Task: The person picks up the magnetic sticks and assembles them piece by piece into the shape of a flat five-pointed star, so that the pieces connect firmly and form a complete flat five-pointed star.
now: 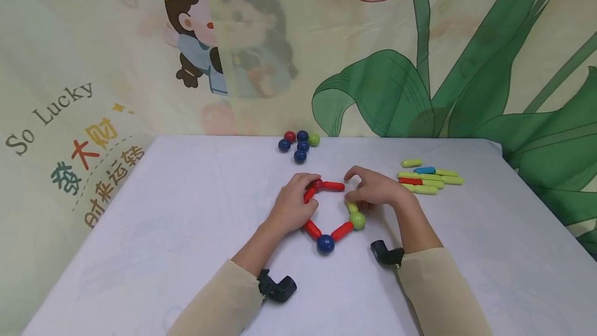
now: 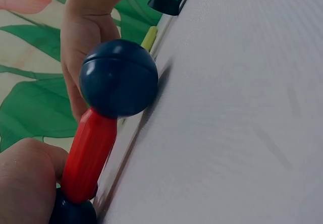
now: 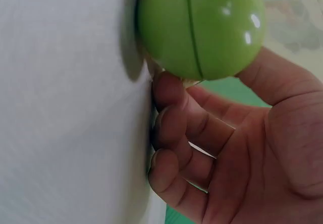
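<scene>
A ring of magnetic rods and balls lies on the table. My left hand [image 1: 293,202] grips its left side around a red rod [image 1: 309,194], fingers by the red ball [image 1: 317,184]; a dark blue ball [image 2: 73,211] there is mostly hidden. Another red rod [image 1: 333,186] points right from the red ball. Two red rods meet at a blue ball [image 1: 325,244] in front. The right one reaches a green ball [image 1: 357,220]. My right hand [image 1: 375,188] holds the yellow-green rod [image 1: 352,207] above that ball, its lower fingers curled [image 3: 171,128]; the contact is partly hidden.
At the back of the table is a group of loose balls [image 1: 302,146], mostly blue, one red, one green. Several loose rods [image 1: 434,176], mostly yellow-green, lie to the right. A printed cloth [image 1: 270,25] hangs behind. Black cameras [image 1: 279,288] sit on both wrists.
</scene>
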Tool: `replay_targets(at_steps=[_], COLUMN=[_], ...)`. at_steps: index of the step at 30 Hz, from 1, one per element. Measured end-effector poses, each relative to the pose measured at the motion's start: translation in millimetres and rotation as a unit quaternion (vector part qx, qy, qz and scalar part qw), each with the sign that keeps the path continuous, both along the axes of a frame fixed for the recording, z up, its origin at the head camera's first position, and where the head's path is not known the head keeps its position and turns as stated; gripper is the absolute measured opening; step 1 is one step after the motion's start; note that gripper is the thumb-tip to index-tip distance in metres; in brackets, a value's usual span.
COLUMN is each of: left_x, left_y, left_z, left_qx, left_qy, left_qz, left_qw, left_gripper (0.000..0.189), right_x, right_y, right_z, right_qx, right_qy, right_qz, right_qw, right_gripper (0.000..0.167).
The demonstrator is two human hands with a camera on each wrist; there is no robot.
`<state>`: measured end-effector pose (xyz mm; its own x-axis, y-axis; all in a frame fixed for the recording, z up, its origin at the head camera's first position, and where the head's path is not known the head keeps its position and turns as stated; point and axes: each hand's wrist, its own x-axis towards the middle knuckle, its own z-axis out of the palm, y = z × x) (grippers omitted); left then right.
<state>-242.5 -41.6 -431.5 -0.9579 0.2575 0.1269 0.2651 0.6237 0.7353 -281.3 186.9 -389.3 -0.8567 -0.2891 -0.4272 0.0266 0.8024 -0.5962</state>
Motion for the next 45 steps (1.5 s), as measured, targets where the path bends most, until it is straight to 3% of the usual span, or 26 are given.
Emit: replay_targets(at_steps=[4,10,14,24,30,39,45], left_x=[1.1,3.0,2.9,-4.3,-8.8,-9.3,-8.9], left_y=[0.6,1.4,2.3,-5.1,-5.0,-3.4,-5.6], left_z=[3.2,11.0,11.8,-3.3,-12.4,-12.7,-12.1], left_qx=[-0.023,-0.096,-0.116,-0.081,-0.036,-0.017,-0.023], left_qy=[-0.004,0.033,0.033,0.044,0.034,0.030,0.030], left_qz=[0.020,0.072,0.077,0.033,0.034,0.036,0.043], left_qw=[0.9995,0.9922,0.9898,0.9952,0.9982,0.9987,0.9984], left_gripper=[0.055,0.031,0.028,0.026,0.023,0.022,0.023], right_x=[-1.8,-3.0,-3.2,-4.5,-10.9,-43.3,-64.9], right_y=[4,0,0,-5,-6,-10,-20], right_z=[-2.5,-1.8,-2.2,-5.0,1.8,19.4,26.9], right_qx=[-0.015,-0.010,-0.002,0.006,0.006,-0.033,-0.076], right_qy=[0.013,0.023,0.024,0.035,0.065,0.147,0.137], right_qz=[0.014,0.034,0.034,0.032,0.007,-0.040,-0.049], right_qw=[0.9997,0.9991,0.9991,0.9989,0.9979,0.9878,0.9864], right_gripper=[0.054,0.040,0.034,0.031,0.033,0.032,0.038])
